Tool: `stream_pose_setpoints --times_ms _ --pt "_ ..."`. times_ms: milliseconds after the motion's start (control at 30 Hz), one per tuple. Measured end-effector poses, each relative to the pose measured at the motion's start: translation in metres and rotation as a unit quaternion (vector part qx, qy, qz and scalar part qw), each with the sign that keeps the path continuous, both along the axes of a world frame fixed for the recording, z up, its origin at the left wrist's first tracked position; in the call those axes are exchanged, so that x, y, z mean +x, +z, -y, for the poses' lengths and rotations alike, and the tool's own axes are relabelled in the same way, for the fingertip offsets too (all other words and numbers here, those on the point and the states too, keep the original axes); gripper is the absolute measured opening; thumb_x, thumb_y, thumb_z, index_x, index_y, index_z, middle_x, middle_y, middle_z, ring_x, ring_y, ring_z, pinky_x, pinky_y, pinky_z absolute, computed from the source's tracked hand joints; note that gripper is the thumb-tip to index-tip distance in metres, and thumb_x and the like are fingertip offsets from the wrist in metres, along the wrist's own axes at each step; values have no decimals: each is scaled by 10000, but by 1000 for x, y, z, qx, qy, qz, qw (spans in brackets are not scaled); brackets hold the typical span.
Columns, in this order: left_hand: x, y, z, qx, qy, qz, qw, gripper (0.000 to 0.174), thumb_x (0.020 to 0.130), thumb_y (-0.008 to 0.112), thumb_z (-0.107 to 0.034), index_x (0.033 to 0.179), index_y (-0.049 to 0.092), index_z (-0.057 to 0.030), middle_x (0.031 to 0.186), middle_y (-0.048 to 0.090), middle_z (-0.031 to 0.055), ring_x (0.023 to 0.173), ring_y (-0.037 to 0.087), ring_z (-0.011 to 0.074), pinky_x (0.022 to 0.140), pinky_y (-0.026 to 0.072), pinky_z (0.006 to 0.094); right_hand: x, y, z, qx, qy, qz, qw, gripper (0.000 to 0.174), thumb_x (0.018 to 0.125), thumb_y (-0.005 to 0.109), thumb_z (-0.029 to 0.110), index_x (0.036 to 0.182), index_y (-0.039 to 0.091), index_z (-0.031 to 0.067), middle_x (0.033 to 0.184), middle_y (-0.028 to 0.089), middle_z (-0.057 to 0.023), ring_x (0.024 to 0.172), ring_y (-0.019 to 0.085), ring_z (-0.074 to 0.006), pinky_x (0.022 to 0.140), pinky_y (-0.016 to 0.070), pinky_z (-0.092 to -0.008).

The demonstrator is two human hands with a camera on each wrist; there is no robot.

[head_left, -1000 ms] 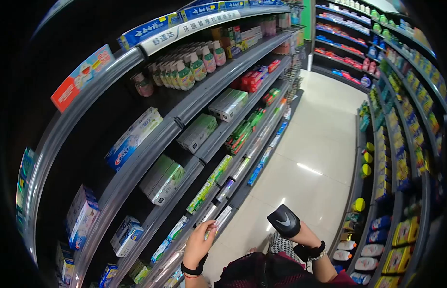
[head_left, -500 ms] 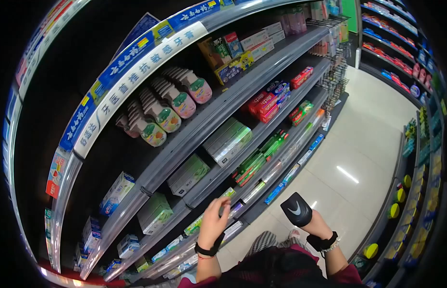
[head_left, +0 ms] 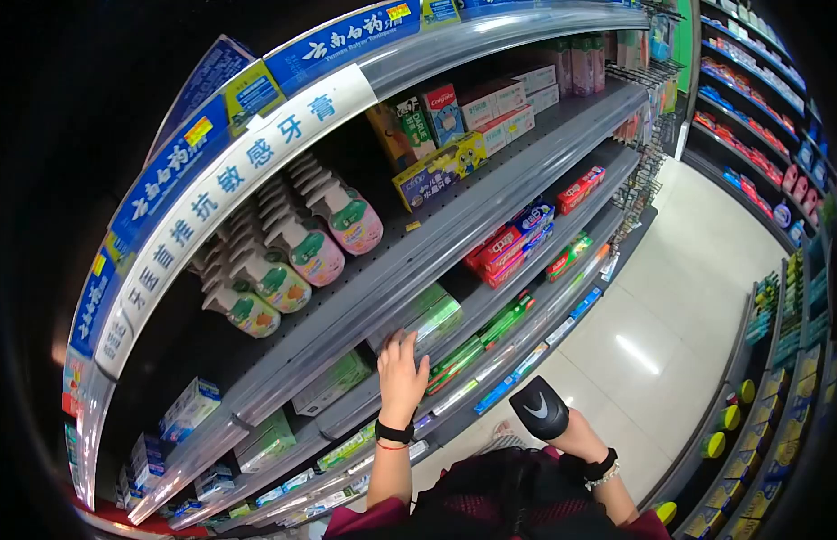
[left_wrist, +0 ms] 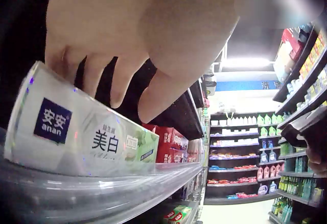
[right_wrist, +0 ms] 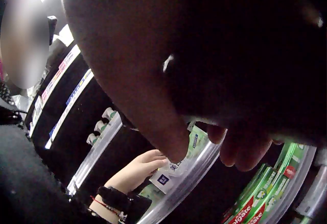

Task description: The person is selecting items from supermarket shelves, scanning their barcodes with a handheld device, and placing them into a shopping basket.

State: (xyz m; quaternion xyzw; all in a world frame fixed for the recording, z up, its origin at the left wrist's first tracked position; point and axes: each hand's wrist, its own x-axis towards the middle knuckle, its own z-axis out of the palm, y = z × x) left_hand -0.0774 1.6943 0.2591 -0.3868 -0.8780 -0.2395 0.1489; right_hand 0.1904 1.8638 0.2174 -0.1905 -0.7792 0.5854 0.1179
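Note:
My left hand (head_left: 402, 382) reaches to the shelf, its fingers over a white and green toothpaste box (head_left: 441, 315). In the left wrist view the fingers extend down over the top of this "anan" box (left_wrist: 97, 132), which stands behind a clear shelf lip (left_wrist: 117, 191). The right wrist view shows the left hand (right_wrist: 138, 170) at the same box from the other side. My right hand (head_left: 580, 438) grips a black item with a pale swoosh (head_left: 539, 409), held low over the aisle. In the right wrist view it is mostly dark.
Pump bottles (head_left: 297, 238) stand in rows on the shelf above. Red toothpaste boxes (head_left: 513, 243) lie farther along, with green Colgate boxes (head_left: 477, 342) below. A pale tiled floor (head_left: 639, 324) runs between this shelving and the stocked shelves (head_left: 778, 432) on the right.
My left hand has moved forward from in front of the lower shelves to the white and green box. The view has turned left toward the shelf. The right hand keeps its hold.

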Motion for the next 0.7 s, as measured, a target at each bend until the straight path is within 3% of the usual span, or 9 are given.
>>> stream_pose_setpoints --times_ms 200,300,400,467,533,567,600,667,700 --pt "-12 -6 -21 -21 91 -5 996 571 668 773 -188 1182 545 -81 1129 491 142 1099 423 375 949 355 474 -49 3 -25 6 53 49 997 357 771 726 146 1091 618 30 999 670 -165 945 655 -286 823 499 -341" --pt "-16 -10 -27 -47 117 -28 992 600 626 812 -188 1161 563 -84 1118 494 141 1107 422 376 953 351 475 -70 -4 -28 -7 75 1 997 356 762 710 111 1087 600 17 999 659 -181 953 643 -315 825 495 -345" --pt "-17 -2 -21 -55 76 -30 995 565 624 814 -183 1135 591 -88 1098 499 143 1091 432 378 940 357 474 -86 -5 -30 -8 138 22 990 360 751 700 83 1085 587 8 986 655 -178 959 636 -320 834 488 -350" --pt "-9 3 -24 -64 97 12 993 534 614 819 -168 1102 617 -83 1064 521 155 1053 453 383 926 359 469 -93 -1 -43 -29 169 -5 985 361 740 696 70 1075 581 1 975 652 -178 960 632 -321 840 484 -352" --pt "-7 14 -22 -24 79 14 997 528 614 821 -147 1095 620 -68 1064 541 170 1043 464 383 922 360 459 -99 3 -54 -32 189 -38 981 368 734 706 80 1070 582 -2 969 651 -182 949 630 -331 838 485 -353" --pt "-1 30 -18 26 66 22 997 517 614 821 -124 1087 623 -57 1069 550 193 1026 478 389 921 362 446 -101 -2 -68 -32 206 -15 978 397 723 717 84 1083 579 -12 989 653 -182 953 637 -298 851 479 -338" --pt "6 34 -18 -12 83 -1 996 542 652 803 -107 1144 586 -38 1107 552 183 1056 507 348 935 383 409 -105 3 -80 -40 219 -14 975 397 723 717 84 1083 579 -12 989 653 -182 953 637 -298 851 479 -338" --pt "25 33 -14 186 109 176 960 593 679 783 -96 1210 530 -24 1100 557 155 1081 524 293 944 398 359 -105 19 -100 -85 237 -7 968 424 716 724 82 1099 576 -24 1016 660 -172 962 642 -247 857 475 -325" --pt "33 37 -11 156 118 198 961 619 767 759 -180 1296 480 -20 1204 541 179 1124 509 268 963 397 355 -103 21 -105 -87 242 -29 966 453 714 726 78 1125 568 -29 1041 662 -165 976 633 -207 865 471 -317"
